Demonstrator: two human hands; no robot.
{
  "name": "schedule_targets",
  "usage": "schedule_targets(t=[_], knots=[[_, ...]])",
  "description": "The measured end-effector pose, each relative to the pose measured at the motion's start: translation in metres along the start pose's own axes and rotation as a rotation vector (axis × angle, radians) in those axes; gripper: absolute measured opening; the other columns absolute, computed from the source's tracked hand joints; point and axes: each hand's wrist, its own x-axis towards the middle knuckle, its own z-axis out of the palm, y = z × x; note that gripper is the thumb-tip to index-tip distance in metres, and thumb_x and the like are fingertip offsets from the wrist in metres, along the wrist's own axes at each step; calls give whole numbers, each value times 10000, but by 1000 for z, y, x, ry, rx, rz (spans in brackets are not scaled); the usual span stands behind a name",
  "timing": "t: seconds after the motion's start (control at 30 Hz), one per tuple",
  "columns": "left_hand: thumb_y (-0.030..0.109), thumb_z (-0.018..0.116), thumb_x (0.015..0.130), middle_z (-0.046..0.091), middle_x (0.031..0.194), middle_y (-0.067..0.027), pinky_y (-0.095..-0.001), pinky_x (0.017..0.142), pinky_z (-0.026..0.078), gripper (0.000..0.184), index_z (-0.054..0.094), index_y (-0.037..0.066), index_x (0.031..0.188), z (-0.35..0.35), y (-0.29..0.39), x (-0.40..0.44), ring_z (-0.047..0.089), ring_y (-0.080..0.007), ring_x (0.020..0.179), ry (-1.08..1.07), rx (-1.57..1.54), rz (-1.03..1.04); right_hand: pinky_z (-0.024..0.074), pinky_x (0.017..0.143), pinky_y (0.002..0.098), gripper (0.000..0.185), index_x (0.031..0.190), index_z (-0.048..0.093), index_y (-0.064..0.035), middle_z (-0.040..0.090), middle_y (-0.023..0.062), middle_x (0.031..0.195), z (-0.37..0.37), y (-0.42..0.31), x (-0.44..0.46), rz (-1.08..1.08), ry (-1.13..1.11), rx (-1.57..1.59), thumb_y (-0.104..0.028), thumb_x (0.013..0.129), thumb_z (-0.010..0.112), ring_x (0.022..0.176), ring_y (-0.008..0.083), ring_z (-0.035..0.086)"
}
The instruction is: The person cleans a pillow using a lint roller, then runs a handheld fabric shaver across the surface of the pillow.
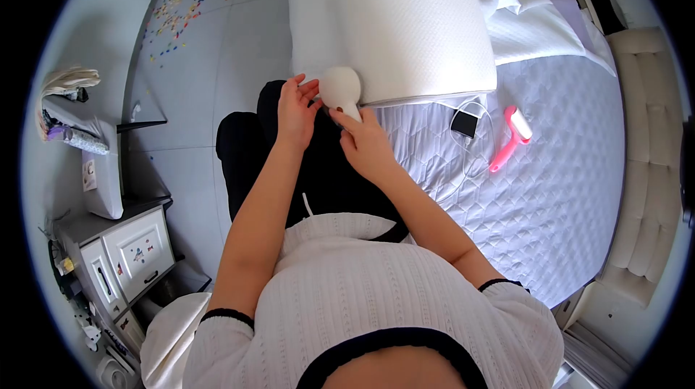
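A white fabric shaver (340, 86) with a round head is held upright at the bed's near left side. My right hand (367, 144) is wrapped around its handle, the thumb lying near a small brown spot on it. My left hand (295, 115) is open just left of the round head, its fingers spread and slightly curled towards it. Whether those fingertips touch the shaver is hard to tell. Right behind the shaver lies a thick white quilted piece of bedding (420, 27), its face turned up.
On the pale quilted mattress (565, 150) lie a pink-handled lint roller (512, 135), a black box (464, 124) and a white cable (463, 164). Small coloured bits (177, 12) are scattered over the tiled floor. A white cabinet (137, 255) stands at left, a padded headboard (641, 150) at right.
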Motion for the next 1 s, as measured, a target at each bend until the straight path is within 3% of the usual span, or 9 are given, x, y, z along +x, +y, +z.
schedule_targets(t=[0.1,0.33,0.43,0.5,0.63,0.7,0.83,0.93,1.0], knots=[[415,429,1011,448,1313,-200,-471,1104,295,569,306,-4,1376,2,-1,-2,403,-286,1287,29,5,28,531,722,457,430,1206,636,-191,520,173,1060,6,9,-2,-54,17,-48,-43,804,601,807,384,623],[407,366,1034,440,1323,-209,-461,1132,266,533,301,-11,1360,3,0,-1,373,-292,1319,21,43,46,546,705,452,451,1209,632,-196,507,175,1029,-3,2,-20,48,-144,-236,-44,784,628,778,373,629],[412,363,1035,427,1343,-214,-461,1143,255,542,294,-13,1365,2,1,-3,350,-298,1342,22,49,35,541,693,453,472,1220,622,-197,510,176,1052,-9,-3,-26,57,-115,-188,-30,778,625,774,373,625],[420,361,1035,427,1342,-215,-460,1142,263,553,290,-15,1369,0,1,-3,356,-301,1338,2,51,43,526,665,422,471,1217,629,-186,525,172,1013,-21,-7,-30,-46,49,-73,-8,781,603,744,350,618],[420,363,1035,425,1343,-218,-461,1138,273,553,291,-15,1368,-1,-1,-3,363,-305,1335,7,40,43,503,675,383,464,1214,638,-169,551,164,989,-57,-7,-36,33,96,76,13,793,572,762,320,606],[418,367,1034,422,1346,-223,-465,1137,275,552,294,-16,1366,0,-1,-3,366,-310,1332,-2,52,51,489,709,359,449,1213,641,-141,573,164,991,-72,0,-34,18,233,45,18,802,559,803,301,594],[403,391,1033,353,1398,-260,-466,1155,248,597,237,-29,1416,1,2,-4,303,-327,1384,-26,46,47,487,742,357,440,1221,630,-114,580,176,1047,-78,15,-31,117,271,157,15,806,562,843,307,592],[392,378,1038,351,1396,-262,-463,1153,256,589,230,-32,1420,1,1,-6,307,-329,1382,-34,50,45,490,740,358,443,1219,631,-121,574,170,1070,-71,9,-31,-56,200,57,18,804,564,842,315,596],[410,375,1030,412,1352,-230,-462,1137,280,575,270,-29,1385,2,0,-5,366,-315,1330,-5,79,64,492,746,360,447,1221,632,-135,572,171,1071,-59,1,-30,-45,142,90,15,804,570,848,314,598]])
